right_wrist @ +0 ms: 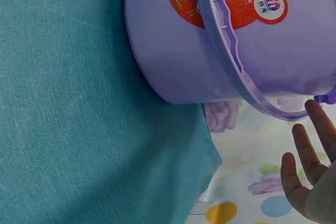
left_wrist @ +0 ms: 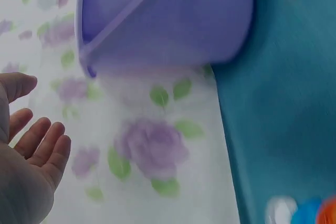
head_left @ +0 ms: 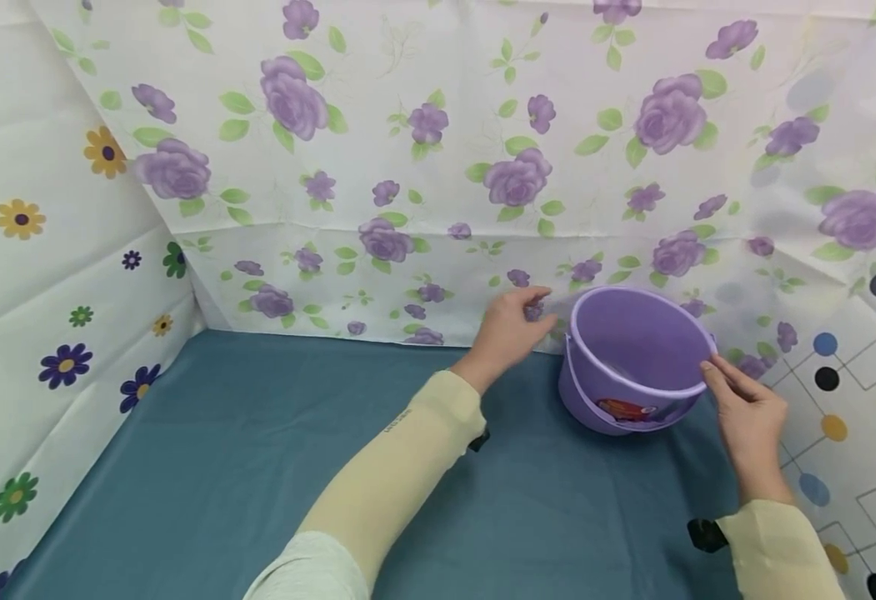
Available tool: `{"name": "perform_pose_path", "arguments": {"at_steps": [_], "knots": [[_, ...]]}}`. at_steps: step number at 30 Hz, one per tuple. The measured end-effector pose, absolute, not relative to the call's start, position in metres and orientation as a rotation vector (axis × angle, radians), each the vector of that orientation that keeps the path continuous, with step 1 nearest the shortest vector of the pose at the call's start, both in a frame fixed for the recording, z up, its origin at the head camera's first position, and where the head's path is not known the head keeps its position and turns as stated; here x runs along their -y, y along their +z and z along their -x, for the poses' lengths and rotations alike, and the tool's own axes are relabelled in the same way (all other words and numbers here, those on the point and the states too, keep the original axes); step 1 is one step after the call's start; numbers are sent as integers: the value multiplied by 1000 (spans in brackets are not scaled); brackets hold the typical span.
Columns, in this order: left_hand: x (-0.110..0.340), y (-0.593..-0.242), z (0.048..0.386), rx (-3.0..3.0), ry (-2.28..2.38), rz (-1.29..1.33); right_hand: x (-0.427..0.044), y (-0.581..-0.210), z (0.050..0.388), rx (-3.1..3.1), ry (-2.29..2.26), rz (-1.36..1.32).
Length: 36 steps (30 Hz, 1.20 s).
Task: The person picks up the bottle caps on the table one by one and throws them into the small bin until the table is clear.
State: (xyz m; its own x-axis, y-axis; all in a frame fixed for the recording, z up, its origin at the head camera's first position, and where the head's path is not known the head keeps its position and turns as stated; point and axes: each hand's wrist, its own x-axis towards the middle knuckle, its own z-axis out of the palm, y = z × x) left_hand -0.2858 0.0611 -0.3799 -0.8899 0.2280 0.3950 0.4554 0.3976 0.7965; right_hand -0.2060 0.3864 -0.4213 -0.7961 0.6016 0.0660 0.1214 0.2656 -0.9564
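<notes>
Left hand [left_wrist: 29,174] is hovering near purple bucket [left_wrist: 184,30]. Flowered sheet [left_wrist: 142,198] is meeting blue cloth [left_wrist: 283,87]; blurred coloured objects [left_wrist: 307,214] showing lower right.

A white, purple-rose-printed sheet [head_left: 438,179] backed the blue-green cloth-covered counter [head_left: 220,467]; white daisy-printed sheeting [head_left: 40,292] flanked its left, white dotted sheeting [head_left: 861,421] its right.

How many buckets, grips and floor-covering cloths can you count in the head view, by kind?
Buckets: 1 (purple bucket)
Grips: 2 (left grip, right grip)
Cloths: 1 (blue-green cloth)
Total: 4
</notes>
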Motion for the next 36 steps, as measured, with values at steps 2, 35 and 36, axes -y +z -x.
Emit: {"name": "perform_pose_path", "arguments": {"at_steps": [2,35,36], "knots": [[-45,-384,287,2435,-1495,556,-386,-422,206,2119,1544,643],[65,-483,282,3016,-998,158,-385,-421,204,2097,1564,631],[64,-483,282,3026,-971,142,-385,-421,204,2104,1555,628]]}}
